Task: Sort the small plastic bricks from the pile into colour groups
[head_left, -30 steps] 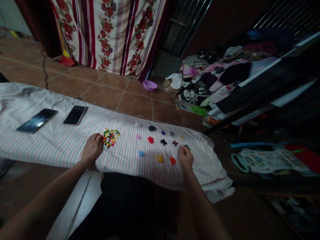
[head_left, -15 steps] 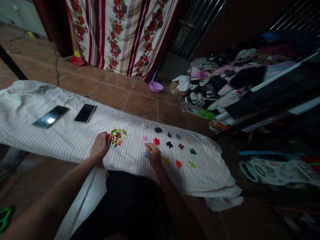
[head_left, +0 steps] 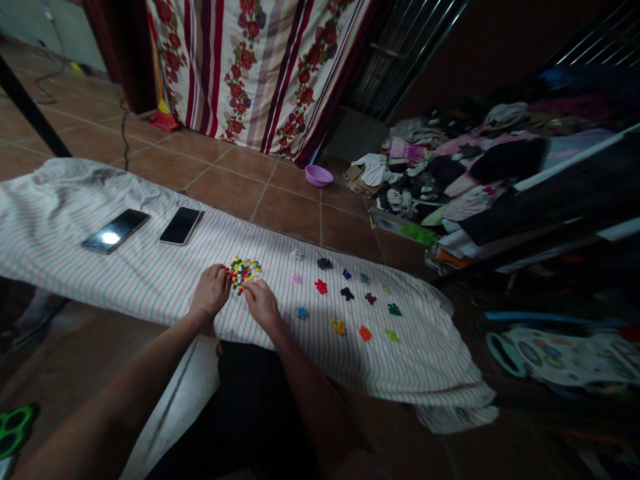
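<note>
A mixed pile of tiny coloured pieces, mostly yellow, green, red and white, lies on the striped cloth. At its left edge rests my left hand, fingers curled and pressed together; whatever they hold is hidden. My right hand meets the pile's lower right edge with thumb and fingertips pinched; any piece between them is too small to make out. Right of the hands sit small one-colour heaps, among them a blue heap, a pink heap, a red heap and a yellow heap.
Two phones, one with a glaring screen and one dark phone, lie to the left on the cloth. Beyond the far edge a purple basin stands on the tiled floor. A heap of clothes fills the far right.
My right hand has moved left from the small one-colour heaps to the mixed pile, uncovering the blue and yellow heaps. My left hand stays beside the pile. The view has shifted slightly.
</note>
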{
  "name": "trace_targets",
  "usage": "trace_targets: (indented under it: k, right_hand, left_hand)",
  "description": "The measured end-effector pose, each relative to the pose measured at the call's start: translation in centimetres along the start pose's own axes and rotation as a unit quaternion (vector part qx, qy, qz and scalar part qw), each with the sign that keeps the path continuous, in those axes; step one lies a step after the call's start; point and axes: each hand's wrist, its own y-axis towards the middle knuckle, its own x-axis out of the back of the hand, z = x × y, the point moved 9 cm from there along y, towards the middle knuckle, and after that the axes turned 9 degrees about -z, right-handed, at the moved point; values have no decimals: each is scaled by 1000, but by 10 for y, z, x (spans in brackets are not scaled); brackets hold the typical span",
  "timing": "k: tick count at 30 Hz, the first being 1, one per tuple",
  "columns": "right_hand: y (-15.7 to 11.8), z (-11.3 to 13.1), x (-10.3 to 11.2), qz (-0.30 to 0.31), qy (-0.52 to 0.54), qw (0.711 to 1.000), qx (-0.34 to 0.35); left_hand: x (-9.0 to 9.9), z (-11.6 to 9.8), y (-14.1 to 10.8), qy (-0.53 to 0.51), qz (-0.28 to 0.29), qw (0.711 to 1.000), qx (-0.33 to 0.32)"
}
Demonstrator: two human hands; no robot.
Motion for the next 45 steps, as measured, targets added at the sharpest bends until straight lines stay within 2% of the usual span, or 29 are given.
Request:
trace_targets:
  k: [7,15,20,26,30,38,45]
  right_hand:
    - [16,-2,-9,53,-93,990,-93]
    - [26,3,-17,86,-125,984,-94]
    - [29,5,-18,73,-115,988,-79]
    - [31,7,-12,18,-66,997,-47]
    - [32,8,-10,13,-32,999,-41]
    - [22,8,-3,4,-32,999,-35]
    - [10,2,13,4,-33,998,-51]
  left_hand:
    - [2,-1,3,-1,1,1000,10]
    - [3,-4,2,-1,-12,1000,0]
    - [4,-6,2,-2,-15,1000,-6]
    - [6,-7,2,-12,-18,1000,-9]
    - [5,-7,2,-3,-22,1000,-15]
    - [6,-8,1,0,-11,1000,-26]
    - [6,-6,1,-9,-10,1000,-22]
